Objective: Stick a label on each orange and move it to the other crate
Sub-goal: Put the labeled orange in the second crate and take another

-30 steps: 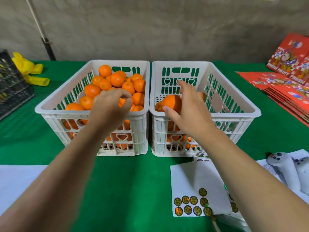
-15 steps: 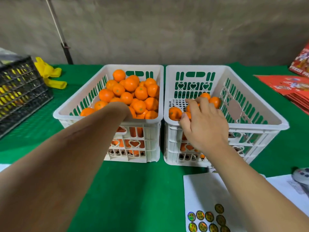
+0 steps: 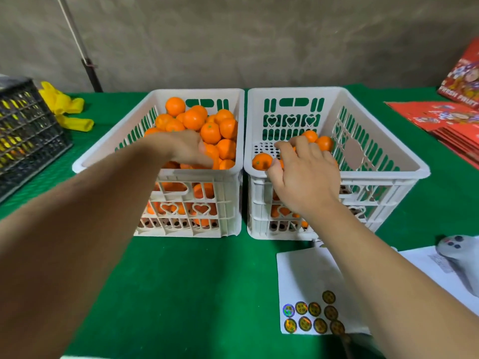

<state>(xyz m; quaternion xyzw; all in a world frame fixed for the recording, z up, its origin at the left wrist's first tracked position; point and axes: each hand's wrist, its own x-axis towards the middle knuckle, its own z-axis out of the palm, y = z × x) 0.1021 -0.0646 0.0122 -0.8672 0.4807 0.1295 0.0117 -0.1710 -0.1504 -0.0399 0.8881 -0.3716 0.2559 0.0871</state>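
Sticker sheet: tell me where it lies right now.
In the head view the sticker sheet lies flat on the green table, low right, in front of the right crate and partly under the right forearm.

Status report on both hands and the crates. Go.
Left hand down among oranges in the full left crate, grip unclear. Right hand inside the right crate, fingers spread. Nothing blocking.

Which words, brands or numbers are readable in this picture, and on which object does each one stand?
"FRESH FRUIT": on the red printed box at the far right; the last letters are cut by the picture's edge.
Red flat cartons beside it: print too blurred to read.
Round stickers on the white sheet: pattern only, too small to read.
Printed paper under the grey controller: too blurred to read.
White crates: heart cut-outs only, no text.
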